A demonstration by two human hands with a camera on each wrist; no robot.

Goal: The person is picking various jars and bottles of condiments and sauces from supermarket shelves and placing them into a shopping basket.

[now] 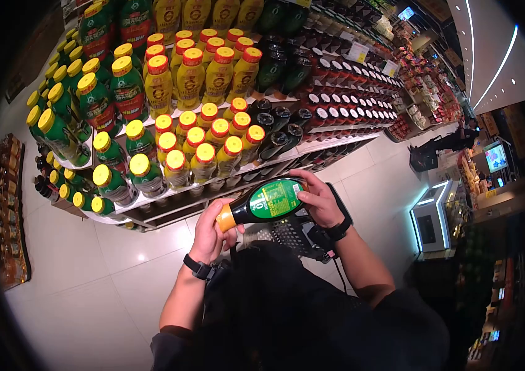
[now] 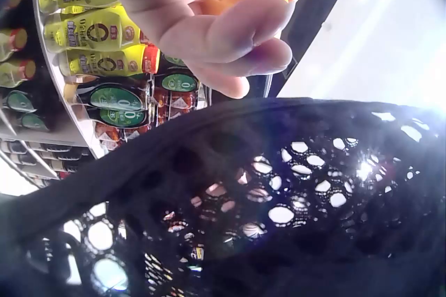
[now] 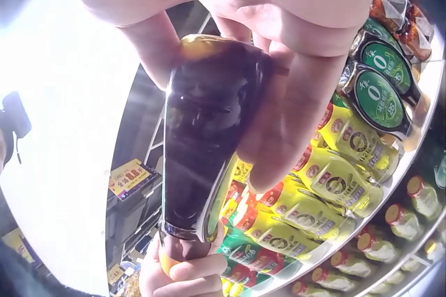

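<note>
Dark glass with a green label, that is the bottle we hold sideways in front of the shelf. Our left hand wraps round its neck by the orange cap, and our right hand curls round its bottom end. A black basket sits just under it, and yellow bottles stand on the shelf.
</note>
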